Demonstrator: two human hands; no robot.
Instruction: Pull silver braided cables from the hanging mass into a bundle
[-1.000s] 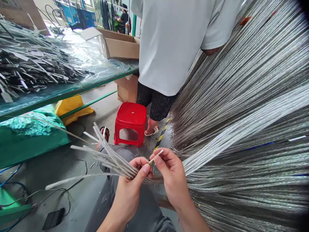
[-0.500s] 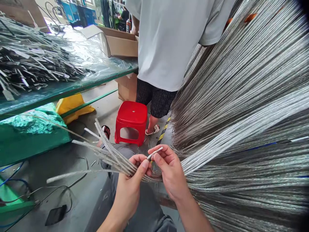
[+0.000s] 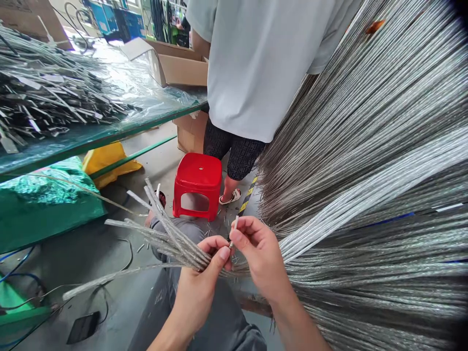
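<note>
My left hand [image 3: 197,295] is closed around a bundle of silver-grey braided wires [image 3: 171,239], whose loose ends fan out to the left. Its thumb and index finger also pinch the lower part of a short pale wire end [image 3: 236,224]. Between the thumb and fingers of my right hand [image 3: 261,261] is that same wire end, its tip pointing up. Both hands meet above my lap, with the fingertips almost touching. Where the pinched wire continues is hidden behind the fingers.
Long silver wires [image 3: 343,146] fill the right side. A person in a light shirt [image 3: 252,63] stands ahead, behind a red stool [image 3: 199,170]. At left, a green-edged table [image 3: 146,122] bears piled metal-ended strips [image 3: 54,92] and a cardboard box [image 3: 183,69].
The pinched wire end has turned from slanting right to nearly upright. My right hand has shifted slightly. A short pale piece now shows near the fanned wire ends.
</note>
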